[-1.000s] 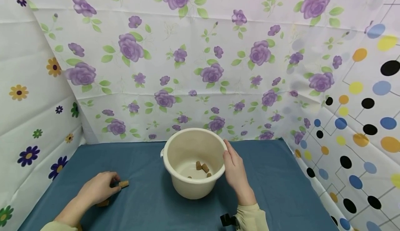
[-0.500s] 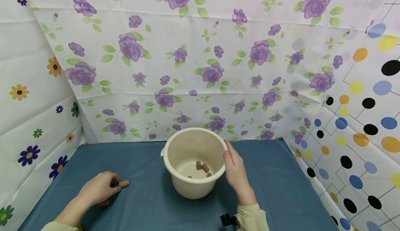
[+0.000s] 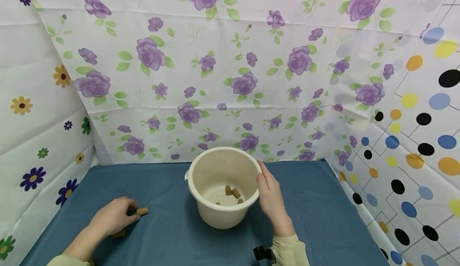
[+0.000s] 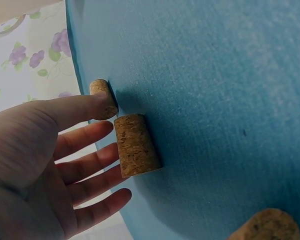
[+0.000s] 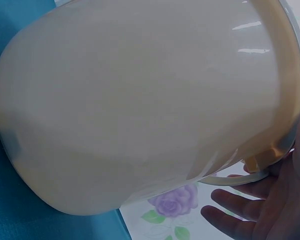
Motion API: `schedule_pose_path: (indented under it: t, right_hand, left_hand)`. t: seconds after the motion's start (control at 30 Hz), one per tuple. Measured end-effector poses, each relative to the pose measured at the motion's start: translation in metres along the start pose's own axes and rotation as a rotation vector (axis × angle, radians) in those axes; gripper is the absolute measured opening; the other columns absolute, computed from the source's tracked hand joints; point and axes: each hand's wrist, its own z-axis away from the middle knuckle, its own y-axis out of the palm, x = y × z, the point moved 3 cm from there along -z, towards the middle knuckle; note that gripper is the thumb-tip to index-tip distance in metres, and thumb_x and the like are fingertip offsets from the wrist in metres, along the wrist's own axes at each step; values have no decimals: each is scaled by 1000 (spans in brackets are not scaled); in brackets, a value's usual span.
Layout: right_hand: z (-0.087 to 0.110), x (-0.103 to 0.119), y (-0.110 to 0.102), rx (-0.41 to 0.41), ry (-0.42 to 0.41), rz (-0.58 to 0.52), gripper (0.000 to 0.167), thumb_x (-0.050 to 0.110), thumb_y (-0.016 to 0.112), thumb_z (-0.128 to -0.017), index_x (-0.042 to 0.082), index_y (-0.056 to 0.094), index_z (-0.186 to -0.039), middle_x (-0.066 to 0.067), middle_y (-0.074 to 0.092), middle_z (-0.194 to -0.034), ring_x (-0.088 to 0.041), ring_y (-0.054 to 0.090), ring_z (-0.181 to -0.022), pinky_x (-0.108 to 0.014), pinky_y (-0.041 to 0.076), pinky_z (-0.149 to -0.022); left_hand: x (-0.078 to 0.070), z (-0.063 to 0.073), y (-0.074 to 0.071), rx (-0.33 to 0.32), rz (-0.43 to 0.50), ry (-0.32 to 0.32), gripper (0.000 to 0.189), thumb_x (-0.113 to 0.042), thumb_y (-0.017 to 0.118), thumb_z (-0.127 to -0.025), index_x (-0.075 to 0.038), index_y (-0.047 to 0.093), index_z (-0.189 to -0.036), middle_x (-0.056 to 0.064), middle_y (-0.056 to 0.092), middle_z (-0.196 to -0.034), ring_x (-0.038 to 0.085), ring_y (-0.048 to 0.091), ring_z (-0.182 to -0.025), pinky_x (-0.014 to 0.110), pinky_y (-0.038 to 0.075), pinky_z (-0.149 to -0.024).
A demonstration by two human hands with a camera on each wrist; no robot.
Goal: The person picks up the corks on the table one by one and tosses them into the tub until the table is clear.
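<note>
My left hand point(image 3: 113, 218) is at the left of the cloth, its thumb and index fingertips at the near end of a cork stopper point(image 3: 142, 211), which they seem to pinch. In the left wrist view, the thumb point(image 4: 92, 106) covers part of that cork point(image 4: 99, 86). A second cork point(image 4: 136, 147) stands close to the spread fingers. My right hand point(image 3: 271, 198) grips the rim of a cream bucket point(image 3: 221, 218) on its right side. Several corks point(image 3: 236, 193) lie inside the bucket. In the right wrist view, the bucket wall point(image 5: 140, 100) fills most of the picture.
Another cork point(image 4: 270, 227) shows at the bottom of the left wrist view. Blue cloth point(image 3: 165, 238) covers the table. A flowered sheet point(image 3: 215, 78) hangs behind, with patterned sheets at both sides. The bucket handle point(image 5: 235, 179) hangs beside the right fingers.
</note>
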Motion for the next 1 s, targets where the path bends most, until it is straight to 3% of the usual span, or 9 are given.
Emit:
schedule_pose_path:
  t: [1.0]
  right_hand:
    - [0, 1, -1, 4, 0, -3, 53, 35, 37, -119, 14, 38, -168, -16, 42, -167, -39, 45, -149, -63, 43, -113]
  left_hand:
    - [-2, -1, 0, -15, -10, 13, 24, -25, 86, -93, -7, 79, -106, 1, 69, -97, 23, 67, -89, 52, 57, -80]
